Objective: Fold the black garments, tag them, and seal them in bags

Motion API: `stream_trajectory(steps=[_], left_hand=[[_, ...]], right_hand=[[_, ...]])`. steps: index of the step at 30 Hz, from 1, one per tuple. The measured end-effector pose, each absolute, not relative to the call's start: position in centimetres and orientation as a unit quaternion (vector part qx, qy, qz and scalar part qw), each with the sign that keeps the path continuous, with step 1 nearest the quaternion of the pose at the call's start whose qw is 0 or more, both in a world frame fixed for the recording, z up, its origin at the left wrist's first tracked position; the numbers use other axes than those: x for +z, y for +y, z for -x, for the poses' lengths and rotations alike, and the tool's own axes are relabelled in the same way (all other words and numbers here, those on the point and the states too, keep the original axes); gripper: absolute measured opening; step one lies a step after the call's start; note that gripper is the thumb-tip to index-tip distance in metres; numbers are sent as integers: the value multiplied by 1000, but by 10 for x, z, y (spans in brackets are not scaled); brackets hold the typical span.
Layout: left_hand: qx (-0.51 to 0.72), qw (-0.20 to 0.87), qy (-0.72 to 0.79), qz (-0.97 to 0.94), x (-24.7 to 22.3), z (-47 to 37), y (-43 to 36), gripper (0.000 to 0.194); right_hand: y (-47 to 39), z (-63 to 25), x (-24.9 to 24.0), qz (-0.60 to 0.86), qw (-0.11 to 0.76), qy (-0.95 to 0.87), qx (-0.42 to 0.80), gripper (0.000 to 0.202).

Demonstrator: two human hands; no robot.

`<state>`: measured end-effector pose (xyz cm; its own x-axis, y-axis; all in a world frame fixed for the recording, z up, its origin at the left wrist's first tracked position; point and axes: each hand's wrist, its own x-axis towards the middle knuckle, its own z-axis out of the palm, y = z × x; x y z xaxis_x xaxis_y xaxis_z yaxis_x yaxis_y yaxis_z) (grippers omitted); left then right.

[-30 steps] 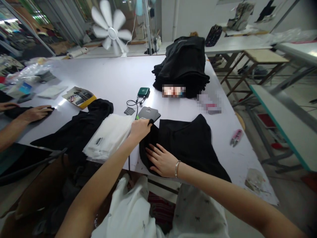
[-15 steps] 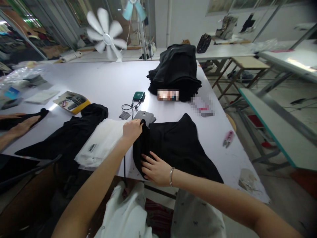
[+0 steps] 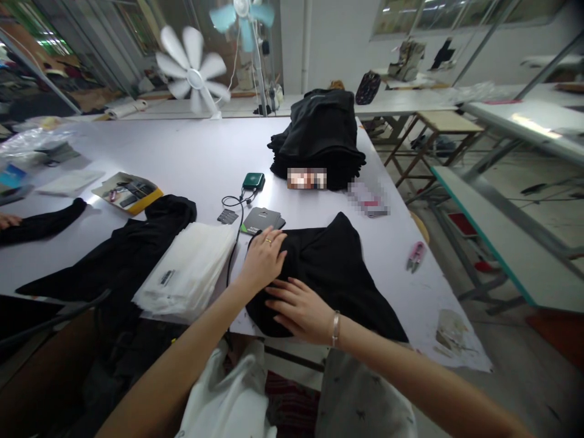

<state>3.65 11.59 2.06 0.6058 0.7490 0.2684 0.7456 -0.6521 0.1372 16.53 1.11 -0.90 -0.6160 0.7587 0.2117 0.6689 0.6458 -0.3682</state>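
Observation:
A black garment (image 3: 328, 261) lies on the white table in front of me, its left part folded over. My left hand (image 3: 263, 258) rests on the upper left of the cloth, fingers stretched out. Just below it, my right hand (image 3: 303, 310) lies flat on the same cloth with spread fingers. Grey printed cards (image 3: 261, 220) sit right behind the garment. To the left is a stack of white translucent bags (image 3: 187, 267), with a black cable (image 3: 233, 258) running between it and the garment.
A tall pile of black garments (image 3: 319, 134) stands at the back. Near it lies a green power-bank-like box (image 3: 253, 180). Pink thread snips (image 3: 415, 257) are by the right edge. At left, a co-worker's hand (image 3: 9, 220) touches black cloth. A white fan (image 3: 194, 79) stands behind.
My left hand has let go of the garment's upper edge and come down onto the folded part, turned over it. My right hand has shifted slightly right. More of the grey cards shows.

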Motion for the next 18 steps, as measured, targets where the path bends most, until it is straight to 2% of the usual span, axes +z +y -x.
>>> stream_trajectory(steps=[2, 4, 8, 13, 16, 18], left_hand=[[136, 43, 353, -925, 10, -48, 99, 39], [104, 70, 300, -946, -4, -53, 88, 49], [33, 88, 240, -966, -25, -50, 78, 72], [18, 87, 235, -968, -17, -54, 77, 78], [45, 72, 266, -960, -9, -70, 88, 74], [51, 73, 287, -954, -6, -83, 104, 68]], right_hand=[[9, -193, -12, 479, 177, -854, 101, 35], [1, -222, -23, 555, 150, -816, 61, 43], [-21, -256, -38, 605, 97, -790, 26, 52], [-2, -255, -20, 643, 130, -754, 29, 41], [40, -260, -16, 677, 145, -722, -11, 46], [66, -270, -23, 720, 121, -682, -31, 51]])
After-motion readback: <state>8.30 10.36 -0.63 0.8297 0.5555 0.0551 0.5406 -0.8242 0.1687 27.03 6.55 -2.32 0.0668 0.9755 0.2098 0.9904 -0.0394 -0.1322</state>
